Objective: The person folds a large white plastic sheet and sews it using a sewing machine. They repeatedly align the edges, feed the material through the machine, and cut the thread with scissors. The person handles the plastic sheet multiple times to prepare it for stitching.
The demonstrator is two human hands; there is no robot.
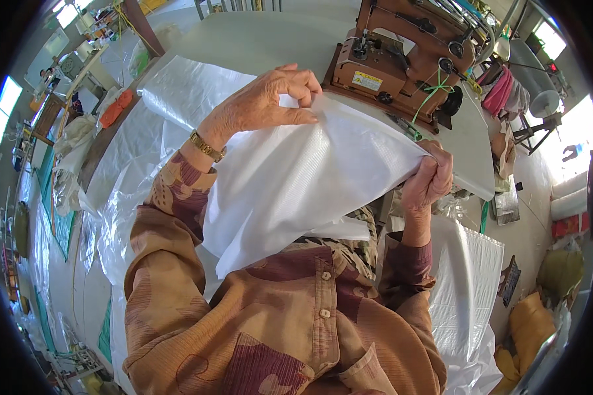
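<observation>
A white woven plastic sheet (296,164) spreads in front of me, its far edge drawn up between my hands. My right hand (431,174) is closed on the sheet's right corner, thumb and fingers pinching the edge. At the sheet's far left edge is my left hand (268,100), its thumb held apart from the bent fingers. Those fingertips touch or nearly touch the edge. Beyond the sheet, a brown sewing machine (402,62) stands on the pale table (257,43).
More white plastic sheeting (122,174) drapes over the table's left side. Another white sheet (464,276) hangs at my right. Green thread (435,89) is tied on the machine. Yellow sacks (530,322) lie at the lower right, and a pink cloth (497,92) hangs farther back.
</observation>
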